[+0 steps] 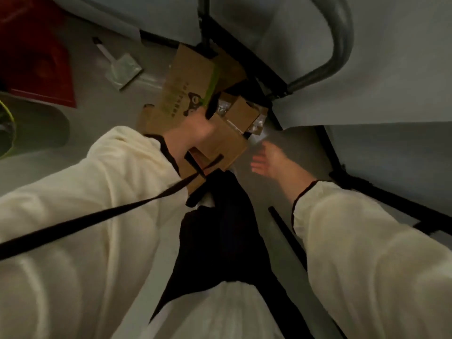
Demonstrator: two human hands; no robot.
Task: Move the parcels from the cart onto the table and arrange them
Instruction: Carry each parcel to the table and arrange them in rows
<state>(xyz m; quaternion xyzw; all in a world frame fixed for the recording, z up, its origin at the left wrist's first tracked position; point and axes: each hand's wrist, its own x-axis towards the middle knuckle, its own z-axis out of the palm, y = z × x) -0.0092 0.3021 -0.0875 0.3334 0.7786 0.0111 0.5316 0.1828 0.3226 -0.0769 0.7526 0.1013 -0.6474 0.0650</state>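
My left hand (193,135) grips a long brown cardboard parcel (186,86) with a green tape stripe and a printed bear face. Under and beside it lie other cardboard boxes: a small one (241,113) and a flat one (220,148) below my wrist. My right hand (269,160) hangs apart to the right, fingers spread, holding nothing. The cart's grey tubular handle (340,45) and black frame (264,67) curve above the boxes. The picture is blurred and dim.
A red sheet (36,57) lies on the floor at the upper left, near a clear plastic bag (122,69). A green-rimmed container (7,128) sits at the left edge. Grey panels with black edges (381,148) fill the right side. A dark strap crosses my left sleeve.
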